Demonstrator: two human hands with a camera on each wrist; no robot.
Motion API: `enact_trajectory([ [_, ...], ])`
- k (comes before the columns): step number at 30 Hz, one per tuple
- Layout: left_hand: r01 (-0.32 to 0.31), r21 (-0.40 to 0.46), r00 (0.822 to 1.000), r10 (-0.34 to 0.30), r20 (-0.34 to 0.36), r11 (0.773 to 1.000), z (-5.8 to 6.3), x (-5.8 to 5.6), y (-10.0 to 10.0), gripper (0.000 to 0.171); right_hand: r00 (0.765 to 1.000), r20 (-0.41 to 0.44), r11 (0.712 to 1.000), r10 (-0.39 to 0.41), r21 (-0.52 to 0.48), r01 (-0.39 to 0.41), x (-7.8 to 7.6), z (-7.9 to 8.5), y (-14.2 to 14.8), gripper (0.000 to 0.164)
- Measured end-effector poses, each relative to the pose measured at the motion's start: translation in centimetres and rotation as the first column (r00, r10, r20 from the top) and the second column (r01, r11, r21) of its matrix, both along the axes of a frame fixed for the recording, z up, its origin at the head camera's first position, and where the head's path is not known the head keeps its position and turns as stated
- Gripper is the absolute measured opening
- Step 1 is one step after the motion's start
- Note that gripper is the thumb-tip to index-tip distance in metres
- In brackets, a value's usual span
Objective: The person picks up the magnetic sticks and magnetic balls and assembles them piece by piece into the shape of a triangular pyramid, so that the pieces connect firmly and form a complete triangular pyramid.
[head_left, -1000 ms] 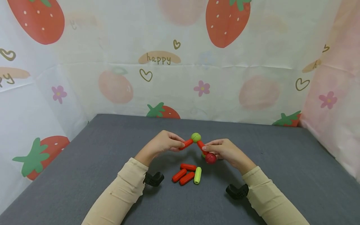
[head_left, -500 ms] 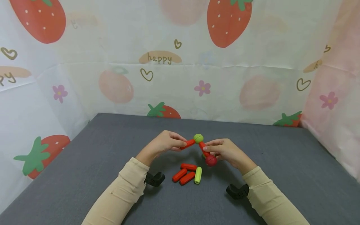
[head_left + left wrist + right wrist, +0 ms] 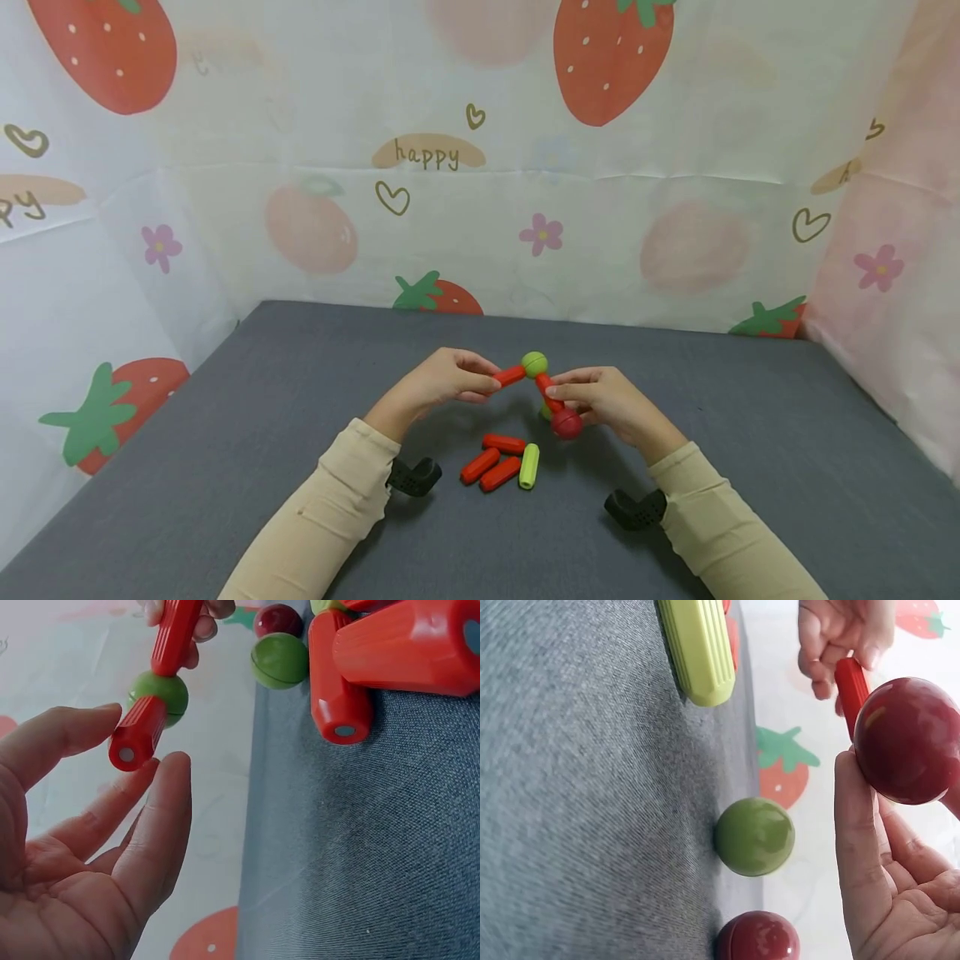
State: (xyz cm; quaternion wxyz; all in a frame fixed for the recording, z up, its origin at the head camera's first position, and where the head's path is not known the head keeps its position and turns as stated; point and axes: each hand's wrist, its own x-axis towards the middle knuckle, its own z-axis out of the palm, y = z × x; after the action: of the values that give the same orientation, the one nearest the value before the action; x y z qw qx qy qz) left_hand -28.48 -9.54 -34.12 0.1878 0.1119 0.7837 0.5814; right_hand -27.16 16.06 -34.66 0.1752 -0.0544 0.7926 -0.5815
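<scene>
My left hand [image 3: 438, 383] pinches a red magnetic rod [image 3: 510, 377] between thumb and fingers. That rod's far end meets a green ball [image 3: 535, 364]. From the same ball a second red rod [image 3: 543, 383] slopes down to a red ball [image 3: 566, 423]. The right hand [image 3: 617, 408] grips this second rod, and the joined pieces are held above the table. In the left wrist view, the green ball [image 3: 169, 697] sits between the two rods. The red ball [image 3: 907, 742] covers much of the right hand's rod in the right wrist view.
Below the hands lie several red rods [image 3: 501, 473] and one yellow-green rod [image 3: 528, 467] on the grey table [image 3: 300, 500]. Another green ball [image 3: 754, 836] and a red ball [image 3: 757, 937] rest near the right hand. A strawberry-print cloth [image 3: 450, 233] stands behind.
Both hands have shifted slightly right with the joined rods and balls. The left hand's rod has come round a little toward the right. The loose rods on the table stay put.
</scene>
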Motion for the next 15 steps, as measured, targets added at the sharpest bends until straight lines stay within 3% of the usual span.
enact_trajectory([
  [10, 0.026, -0.011, 0.999, -0.025, 0.047, 1.0, -1.1, -0.7, 0.5, 0.05, 0.999, -0.017, 0.998, -0.047, 0.034, 0.047, -0.3, 0.1, 0.9, 0.047],
  [15, -0.002, -0.017, 0.997, 0.004, 0.072, 1.0, -1.5, -1.0, 1.9, 0.052, 0.997, -0.014, 0.996, -0.079, 0.039, 0.08, -0.6, 0.3, 1.6, 0.047],
])
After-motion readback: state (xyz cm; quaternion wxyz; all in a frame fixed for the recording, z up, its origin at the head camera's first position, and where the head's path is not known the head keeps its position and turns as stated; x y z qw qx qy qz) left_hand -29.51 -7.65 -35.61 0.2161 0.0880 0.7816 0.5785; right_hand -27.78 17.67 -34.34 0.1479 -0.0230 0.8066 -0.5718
